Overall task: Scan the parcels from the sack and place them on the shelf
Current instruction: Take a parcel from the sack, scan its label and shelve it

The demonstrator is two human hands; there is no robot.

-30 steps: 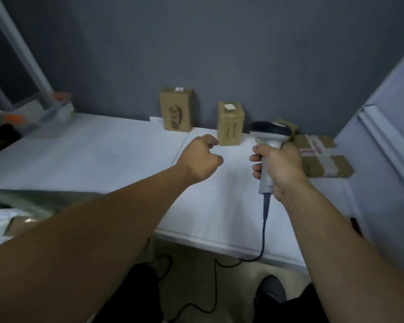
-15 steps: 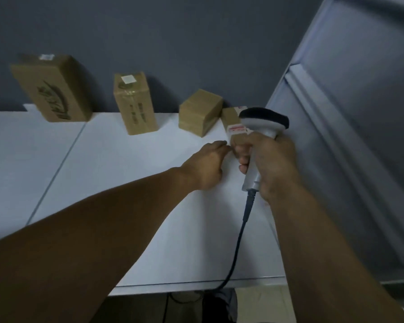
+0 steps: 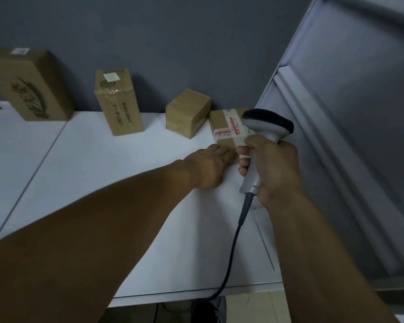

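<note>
The right hand is gripping the handle of the scanner with all fingers curled round it. The dark scanner head is pointing away from the person, over the taped parcel. This parcel is lying flat on the shelf directly beyond both hands, partly hidden behind the scanner head and the right fingers. The left hand is lying low on the shelf just left of the right hand, back upward, and is reaching to the near side of the taped parcel. Its fingertips are hidden behind the right hand, so I cannot tell if it is holding the parcel or only touching it. The cable is hanging from the handle below the right hand and is going over the near shelf edge. Left of the left hand and farther away, three more parcels are standing along the wall: a cube parcel nearest, then a tall parcel, then a big parcel.
</note>
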